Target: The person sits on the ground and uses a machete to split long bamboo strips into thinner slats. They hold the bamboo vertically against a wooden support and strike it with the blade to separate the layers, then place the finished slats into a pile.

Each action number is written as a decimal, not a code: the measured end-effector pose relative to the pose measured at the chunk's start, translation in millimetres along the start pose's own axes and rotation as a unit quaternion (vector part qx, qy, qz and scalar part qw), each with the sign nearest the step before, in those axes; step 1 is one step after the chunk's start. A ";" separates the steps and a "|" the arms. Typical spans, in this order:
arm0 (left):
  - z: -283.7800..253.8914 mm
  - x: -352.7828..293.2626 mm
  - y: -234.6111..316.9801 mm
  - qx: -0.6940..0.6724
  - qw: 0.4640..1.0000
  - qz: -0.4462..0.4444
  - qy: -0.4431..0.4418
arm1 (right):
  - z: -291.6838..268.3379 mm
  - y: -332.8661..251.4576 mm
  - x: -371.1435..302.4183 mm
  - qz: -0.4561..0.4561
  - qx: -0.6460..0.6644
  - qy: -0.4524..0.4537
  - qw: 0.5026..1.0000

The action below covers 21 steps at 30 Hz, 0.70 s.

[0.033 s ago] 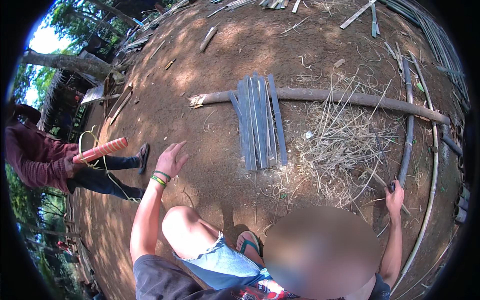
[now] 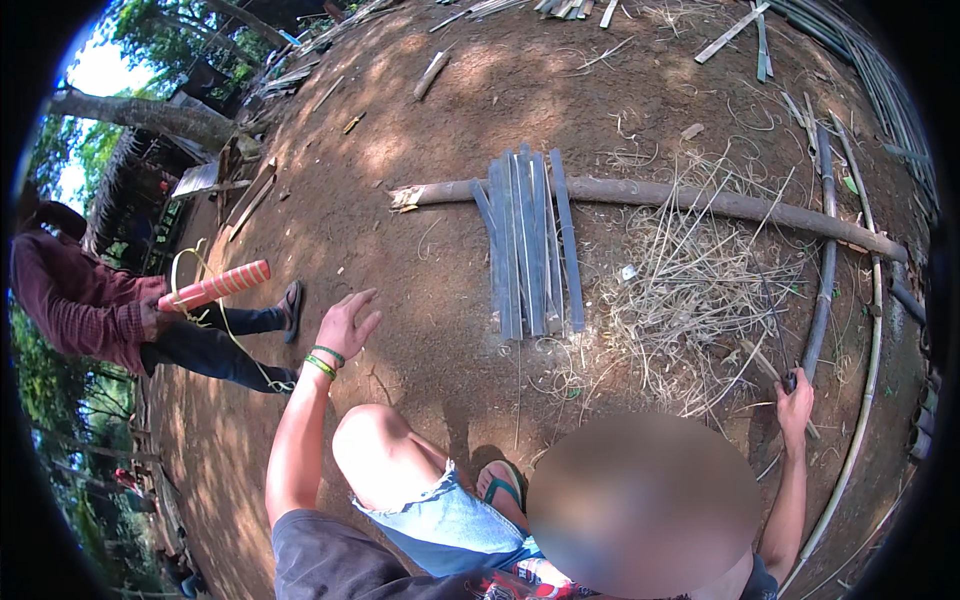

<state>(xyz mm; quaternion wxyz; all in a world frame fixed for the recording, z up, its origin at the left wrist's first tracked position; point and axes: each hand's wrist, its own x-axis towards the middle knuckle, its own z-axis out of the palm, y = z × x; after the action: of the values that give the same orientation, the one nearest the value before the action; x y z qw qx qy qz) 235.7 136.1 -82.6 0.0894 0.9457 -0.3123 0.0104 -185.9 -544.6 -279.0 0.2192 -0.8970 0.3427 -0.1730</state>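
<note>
My left hand (image 2: 345, 325) is raised over the bare ground at the left, fingers apart and holding nothing. At the right, my right hand (image 2: 795, 402) is closed low to the ground around the dark handle of a long, thin tool (image 2: 768, 300). It looks like a knife, though its narrow dark length is hard to make out against the litter. Beside that hand lies a pale wooden stick (image 2: 762, 362). A pile of pale shavings and thin strips (image 2: 690, 280) spreads beyond it. Grey-blue bamboo slats (image 2: 520, 250) lie side by side across a long pole (image 2: 660, 192).
A person in a maroon top (image 2: 85, 300) stands at the left, holding a red cylinder with yellow bands (image 2: 225, 283) and a trailing yellow strip. Bamboo poles (image 2: 865, 390) lie along the right. Loose wood pieces (image 2: 432, 75) are scattered farther off.
The whole view has shifted slightly to the right. The standing person's red cylinder has turned a little and sits lower against the body. My hands keep nearly the same pose.
</note>
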 end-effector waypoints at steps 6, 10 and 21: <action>-14.0 -137.1 -73.6 -0.061 0.960 -0.267 -0.049 | -20.3 -57.2 11.2 0.005 0.049 0.004 0.999; -40.8 -136.7 -77.3 -0.112 0.952 -0.274 0.075 | -40.0 -98.7 28.3 0.018 0.114 -0.017 0.993; -71.4 16.3 178.9 -0.242 0.943 0.047 -0.225 | -29.2 -283.7 76.5 0.048 0.616 -0.064 0.784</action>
<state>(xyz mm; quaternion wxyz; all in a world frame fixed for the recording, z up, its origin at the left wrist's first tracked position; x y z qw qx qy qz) 145.4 -2.1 17.9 0.2423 0.8578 -0.3612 -0.2740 7.4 -415.7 -96.9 0.7545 -0.5626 0.1914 -0.2786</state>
